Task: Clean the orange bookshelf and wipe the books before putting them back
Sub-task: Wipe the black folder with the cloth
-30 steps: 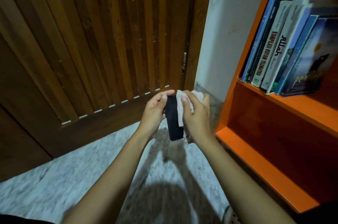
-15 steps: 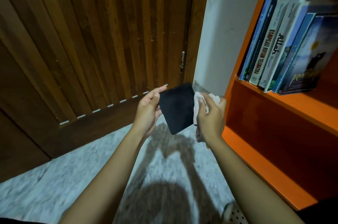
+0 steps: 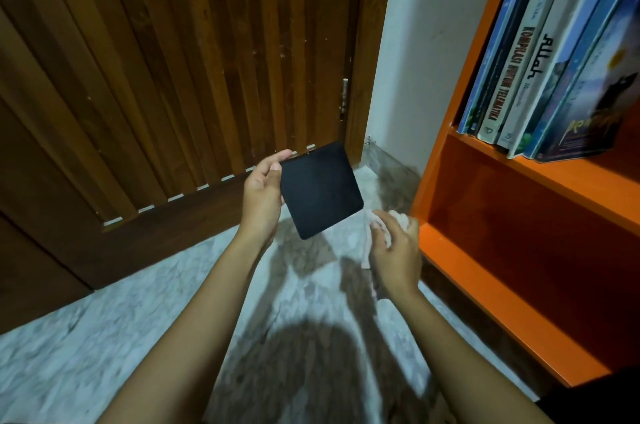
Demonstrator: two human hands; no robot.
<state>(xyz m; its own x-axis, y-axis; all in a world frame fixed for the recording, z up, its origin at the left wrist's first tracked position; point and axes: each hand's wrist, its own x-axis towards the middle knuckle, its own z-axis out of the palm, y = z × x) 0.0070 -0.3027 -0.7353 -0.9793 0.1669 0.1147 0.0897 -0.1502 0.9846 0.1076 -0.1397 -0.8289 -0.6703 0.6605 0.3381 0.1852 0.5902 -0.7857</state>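
My left hand grips a small black book by its left edge, its flat dark cover turned toward me. Just below and right of it, my right hand clutches a crumpled white cloth, apart from the book. The orange bookshelf stands on the right. Several books lean on its upper shelf; the compartment below them holds nothing that I can see.
A brown slatted wooden door fills the left and centre. A white wall runs between the door and the shelf. The marble floor spreads under my arms, with shadows on it.
The black book turned from edge-on to flat facing me. My right hand with the cloth slid off its cover, down and to the right. The camera tilted slightly toward the shelf.
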